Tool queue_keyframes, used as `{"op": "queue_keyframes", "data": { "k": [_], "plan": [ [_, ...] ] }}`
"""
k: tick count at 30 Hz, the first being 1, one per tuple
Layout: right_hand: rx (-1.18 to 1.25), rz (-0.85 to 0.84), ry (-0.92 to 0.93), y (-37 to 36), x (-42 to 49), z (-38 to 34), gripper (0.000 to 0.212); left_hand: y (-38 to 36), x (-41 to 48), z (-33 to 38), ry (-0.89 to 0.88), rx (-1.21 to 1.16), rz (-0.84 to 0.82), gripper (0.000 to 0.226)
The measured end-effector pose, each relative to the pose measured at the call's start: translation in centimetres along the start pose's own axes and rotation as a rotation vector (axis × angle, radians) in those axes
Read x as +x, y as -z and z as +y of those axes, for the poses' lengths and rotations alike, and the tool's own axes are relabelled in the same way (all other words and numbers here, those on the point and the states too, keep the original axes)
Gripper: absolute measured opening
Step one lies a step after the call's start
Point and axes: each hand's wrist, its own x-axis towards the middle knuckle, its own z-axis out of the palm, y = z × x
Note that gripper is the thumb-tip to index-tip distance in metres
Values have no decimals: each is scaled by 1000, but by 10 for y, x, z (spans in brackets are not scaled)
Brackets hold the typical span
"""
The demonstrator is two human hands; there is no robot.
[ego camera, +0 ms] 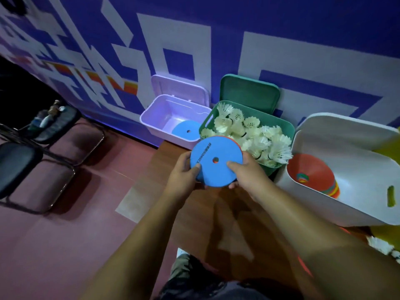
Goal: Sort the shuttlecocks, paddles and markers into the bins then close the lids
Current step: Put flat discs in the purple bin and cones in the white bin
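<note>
You are sorting the flat markers now, with your left hand [184,174] and right hand [246,172] both pinching the blue disc stack [216,162], so next lift it toward the purple bin [151,118] at eleven o'clock, where one blue disc [186,132] lies.

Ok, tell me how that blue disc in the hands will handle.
The blue disc looks stiff: it stays flat held only at its edges. Probably light, since fingers pinch it loosely. On edge, its round rim could roll.
</note>
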Motion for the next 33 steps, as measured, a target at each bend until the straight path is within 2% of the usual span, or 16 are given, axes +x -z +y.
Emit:
{"op": "queue_keyframes", "data": {
  "k": [8,10,14,18,22,23,24,25,26,27,29,31,33],
  "plan": [
    [175,1,-62,-96,64,-58,28,96,106,41,81,-304,12,34],
    [238,12,-91,-106,70,-68,31,107,134,51,109,-356,26,35],
    [310,79,-130,-107,75,-74,21,115,183,67,171,-414,67,40],
    [283,147,-137,-103,76,-70,16,110,223,69,199,-254,79,38],
    [268,191,-137,-99,73,-67,16,111,244,51,337,36,157,39],
    [262,196,-135,-98,71,-65,16,110,240,50,329,245,102,36],
    [258,201,-132,-97,69,-63,16,109,239,46,227,522,33,32],
    [254,206,-134,-96,66,-61,17,108,234,47,218,539,22,30],
    [251,214,-136,-95,62,-58,18,105,230,47,315,309,21,31],
    [247,218,-140,-95,59,-57,18,104,227,49,288,248,-11,34],
    [238,231,-144,-93,53,-53,19,100,213,42,272,222,4,30],
    [236,247,-150,-89,47,-49,19,92,194,41,272,250,-90,19],
    [252,267,-155,-84,41,-45,19,80,178,43,241,287,-172,19]
  ]
}}
